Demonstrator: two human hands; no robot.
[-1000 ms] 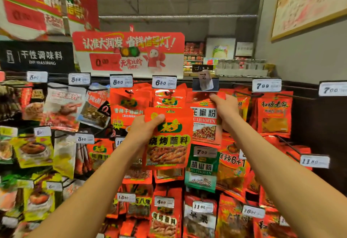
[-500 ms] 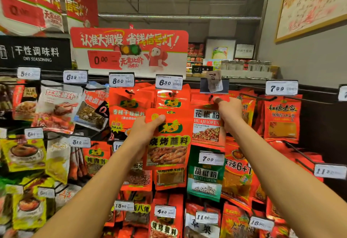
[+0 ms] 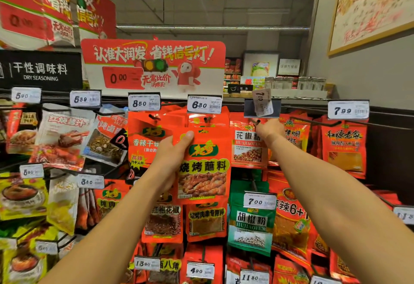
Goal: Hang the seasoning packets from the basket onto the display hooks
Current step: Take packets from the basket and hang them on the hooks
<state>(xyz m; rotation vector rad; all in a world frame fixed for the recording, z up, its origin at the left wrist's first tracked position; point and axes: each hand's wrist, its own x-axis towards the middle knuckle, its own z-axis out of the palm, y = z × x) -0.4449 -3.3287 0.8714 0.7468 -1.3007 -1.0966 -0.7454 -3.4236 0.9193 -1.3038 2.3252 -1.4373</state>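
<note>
My left hand [image 3: 171,154] grips a red barbecue dip seasoning packet [image 3: 205,167] by its upper left edge, thumb on the front. It is held upright in front of the rack, just below the hook [image 3: 207,119] under the 6.80 price tag [image 3: 204,104]. My right hand [image 3: 267,130] is raised to the hook [image 3: 255,122] under a flipped-up 7.00 tag [image 3: 262,102], fingers curled at the hook's tip above the red pepper-powder packets [image 3: 247,147]. The basket is out of view.
Rows of hooks with seasoning packets fill the rack, each with a price tag. Red packets [image 3: 147,140] hang left under the 8.60 tag, more red packets [image 3: 343,147] hang right under the 7.99 tag. A green pepper packet [image 3: 251,225] hangs below. A promotional sign [image 3: 154,66] stands above.
The view has shifted slightly. My left hand lifted the barbecue packet a little toward the 6.80 hook. My right hand stayed at the hook under the flipped tag.
</note>
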